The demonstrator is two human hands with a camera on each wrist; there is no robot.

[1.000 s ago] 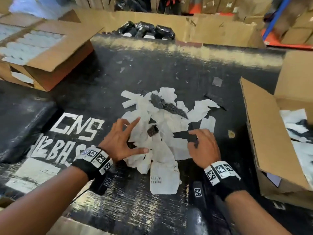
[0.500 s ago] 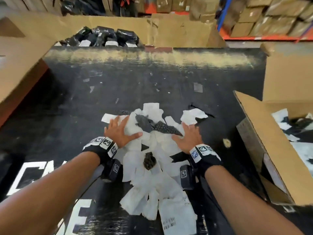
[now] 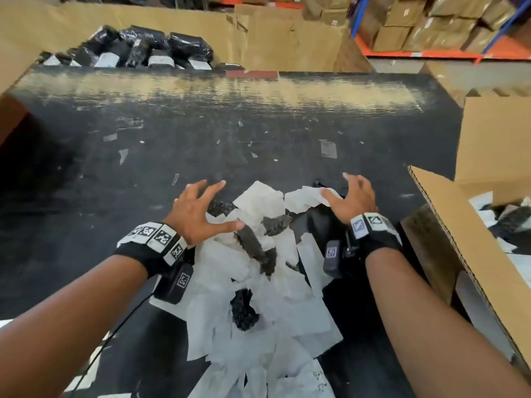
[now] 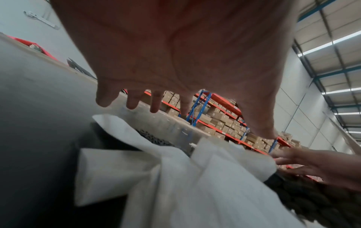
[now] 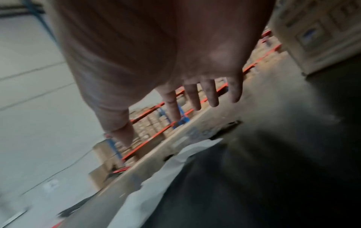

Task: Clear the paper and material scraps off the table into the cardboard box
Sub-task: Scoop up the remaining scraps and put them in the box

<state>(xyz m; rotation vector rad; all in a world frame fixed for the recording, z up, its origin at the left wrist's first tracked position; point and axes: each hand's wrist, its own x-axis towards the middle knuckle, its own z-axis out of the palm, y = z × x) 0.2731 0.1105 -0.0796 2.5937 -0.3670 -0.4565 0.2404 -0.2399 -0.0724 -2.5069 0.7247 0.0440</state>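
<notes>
Both hands have gone further up the heap since half a second ago, and the fingers, which lay flat on the paper, are now lifted and spread wide. On the left hand (image 3: 198, 216) the fingers fan out over the table, and only the thumb touches the white paper; the left wrist view shows the palm raised above the scraps, holding nothing. The right hand (image 3: 355, 201) is spread too, its thumb on the top sheet at the far right of the heap — I cannot tell if the other fingertips touch the table.

Between them lies the paper scraps pile (image 3: 258, 282), drawn closer to the person than before, with dark material scraps (image 3: 253, 245) mixed in. It still lies on the black table (image 3: 201, 133). The cardboard box (image 3: 448, 225) stands open just beside it on the right and already holds some scraps.

I judge the hands are framing the far edge of the heap — ready to rake or scoop it together. Some small bits further up the table are outside their reach.
</notes>
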